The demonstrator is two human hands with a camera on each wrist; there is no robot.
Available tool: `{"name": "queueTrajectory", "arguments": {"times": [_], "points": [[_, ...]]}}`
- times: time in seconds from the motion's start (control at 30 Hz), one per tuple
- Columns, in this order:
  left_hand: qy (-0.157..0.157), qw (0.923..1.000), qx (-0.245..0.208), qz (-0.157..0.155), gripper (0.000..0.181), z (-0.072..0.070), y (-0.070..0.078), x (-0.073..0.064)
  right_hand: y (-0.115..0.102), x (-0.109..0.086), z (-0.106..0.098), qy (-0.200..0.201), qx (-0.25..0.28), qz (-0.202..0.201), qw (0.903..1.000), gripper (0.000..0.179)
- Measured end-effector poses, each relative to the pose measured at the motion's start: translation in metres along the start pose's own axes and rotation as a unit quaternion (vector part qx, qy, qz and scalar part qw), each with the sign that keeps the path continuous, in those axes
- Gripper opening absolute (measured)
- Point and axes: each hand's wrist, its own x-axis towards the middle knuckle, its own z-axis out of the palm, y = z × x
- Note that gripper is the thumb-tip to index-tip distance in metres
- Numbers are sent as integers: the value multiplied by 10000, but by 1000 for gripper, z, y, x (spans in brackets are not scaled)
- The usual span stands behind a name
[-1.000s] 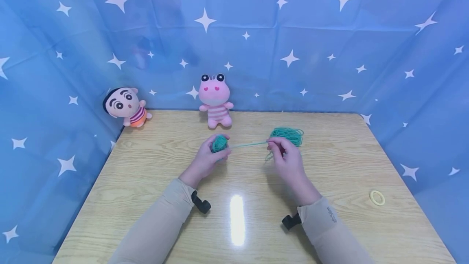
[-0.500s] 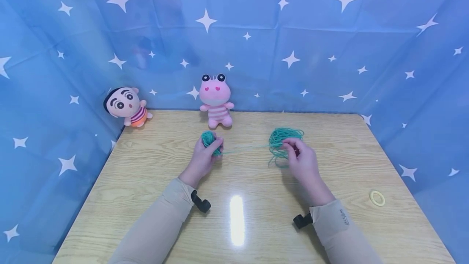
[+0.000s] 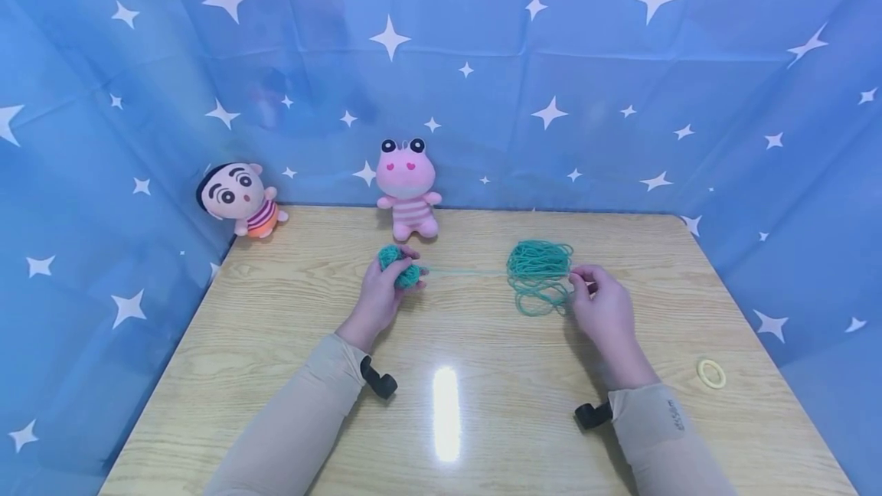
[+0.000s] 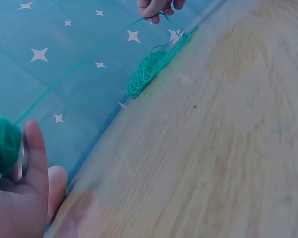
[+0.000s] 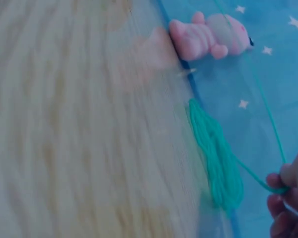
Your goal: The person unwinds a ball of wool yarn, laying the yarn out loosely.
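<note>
A small ball of green yarn [image 3: 390, 256] sits in my left hand [image 3: 377, 293], with the thumb across its front and the fingers behind it. From the ball a taut strand [image 4: 59, 79] runs across to my right hand [image 3: 605, 311], which pinches it between thumb and fingertips. Beside the right fingertips a loose green skein [image 3: 540, 259] lies on the table, with a few loops spread toward the front. In the right wrist view the strand bends at the pinch [image 5: 280, 189] and leads back to the skein.
On the wooden table [image 3: 331, 419], a pink striped plush toy [image 3: 408, 190] sits at the back edge and a plush doll [image 3: 241, 197] at the back left corner. A pale yellow ring [image 3: 711, 373] lies at the right. A blue star-patterned curtain [image 3: 468, 98] surrounds the table.
My right hand has moved right, from the skein's left side to its right side, drawing the strand along. The left hand has shifted slightly left and turned the ball. Loops have spread at the skein's front.
</note>
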Motion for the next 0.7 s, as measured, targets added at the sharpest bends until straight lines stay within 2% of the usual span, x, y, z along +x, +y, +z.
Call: {"name": "queueTrajectory", "arguments": {"times": [0.13,0.27,0.4,0.5,0.6,0.7], "points": [[-219,9989,413,-71,28,0,-2,1,10,2,-4,-108,-182,277,9994,24],[-279,9967,758,-8,41,-2,-4,2,17,3,-8,-325,-405,442,9977,25],[-360,9967,724,3,49,-2,-4,1,18,3,-10,-921,-670,593,9917,30],[-474,9971,589,-80,49,-1,-3,0,16,3,-8,-1335,-844,594,9857,35],[-604,9964,587,-118,48,0,-3,-1,9,1,-5,-1354,-911,463,9855,38],[-741,9952,629,-85,48,-1,-2,-2,-1,-1,2,-1012,-774,164,9917,37]]}}
